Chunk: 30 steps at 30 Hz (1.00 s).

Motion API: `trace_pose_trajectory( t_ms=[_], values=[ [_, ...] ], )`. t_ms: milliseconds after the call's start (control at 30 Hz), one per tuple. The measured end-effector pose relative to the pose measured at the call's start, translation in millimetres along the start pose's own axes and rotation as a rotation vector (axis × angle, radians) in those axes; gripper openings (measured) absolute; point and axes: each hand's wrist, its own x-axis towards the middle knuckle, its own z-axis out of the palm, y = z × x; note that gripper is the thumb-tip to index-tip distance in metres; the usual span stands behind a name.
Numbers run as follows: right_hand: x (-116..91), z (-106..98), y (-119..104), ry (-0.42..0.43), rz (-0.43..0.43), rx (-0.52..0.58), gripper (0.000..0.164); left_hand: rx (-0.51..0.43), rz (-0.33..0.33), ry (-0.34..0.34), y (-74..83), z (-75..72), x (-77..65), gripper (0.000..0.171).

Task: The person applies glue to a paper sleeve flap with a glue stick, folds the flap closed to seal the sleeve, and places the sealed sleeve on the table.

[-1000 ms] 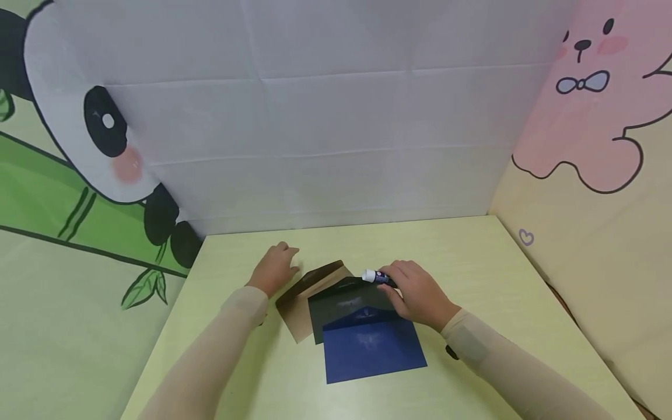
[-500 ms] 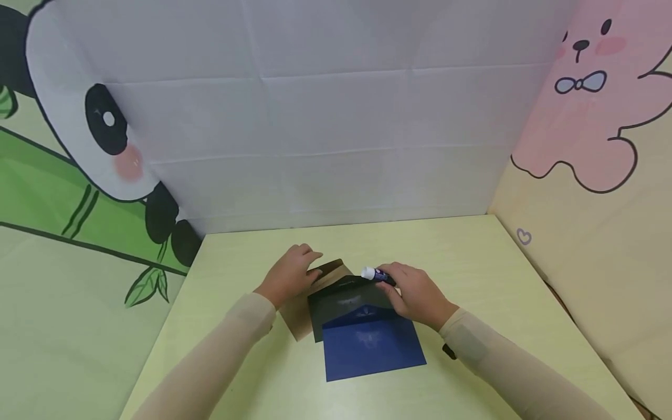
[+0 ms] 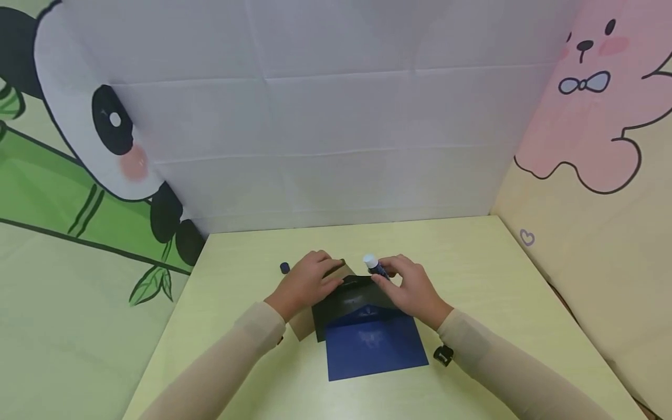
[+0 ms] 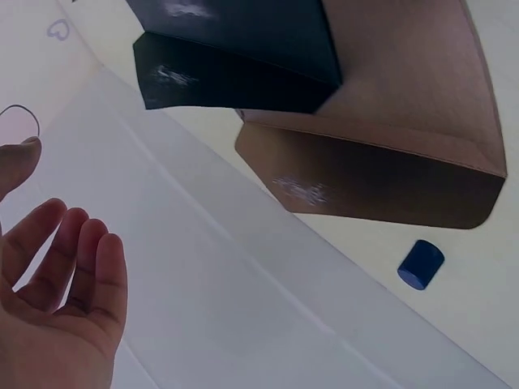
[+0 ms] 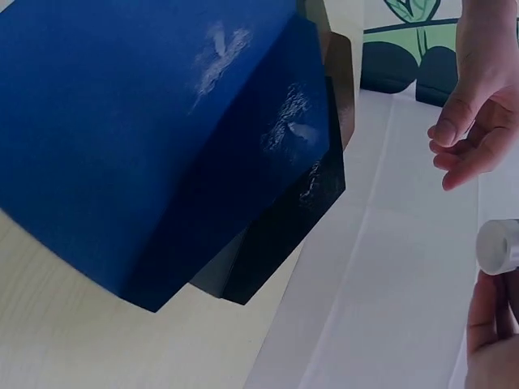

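My right hand (image 3: 412, 289) grips a glue stick (image 3: 374, 265) with a dark barrel, its white end tipped up to the left; that white end also shows in the right wrist view. My left hand (image 3: 310, 283) hovers over the brown envelope (image 3: 301, 325), fingers loosely bent and holding nothing, as the left wrist view shows. Overlapping the brown one is a black envelope (image 3: 346, 300), and a blue envelope (image 3: 375, 350) lies nearest me. All three flaps are unfolded. Whitish glue smears mark the brown flap (image 4: 365, 174), the black flap (image 4: 219, 77) and the blue flap (image 5: 268, 146).
A small dark blue cap (image 3: 284, 268) lies on the table beyond my left wrist. The pale wooden table (image 3: 451, 242) meets a white cloth wall (image 3: 336, 175) at the back, with cartoon-printed walls on both sides.
My left hand has moved right across the brown envelope, toward the black one, uncovering the cap. The glue stick in my right hand has tilted more upright; the envelopes stay put.
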Motion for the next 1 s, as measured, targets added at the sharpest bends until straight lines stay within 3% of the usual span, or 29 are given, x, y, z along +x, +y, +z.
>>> trace_pose_trajectory(
  t_ms=[300, 467, 600, 833, 1000],
  values=[
    [3, 0, -3, -0.063, 0.072, 0.207, 0.031, -0.054, 0.069, 0.032, 17.0, 2.6, -2.9, 0.039],
    [5, 0, -7, -0.071, 0.092, 0.234, 0.027, -0.139, 0.05, 0.023, 27.3, 6.1, -6.9, 0.037],
    [5, -1, -10, -0.071, 0.111, 0.242, 0.021, -0.308, -0.019, 0.011, 38.0, 9.5, -11.0, 0.037],
    [6, -2, -15, -0.066, 0.144, 0.265, 0.019, -0.727, -0.163, 0.001, 55.8, 16.5, -16.5, 0.036],
    [8, -3, -17, -0.081, 0.13, 0.273, 0.014, -0.873, -0.181, -0.004, 63.8, 18.2, -17.3, 0.031]
  ],
)
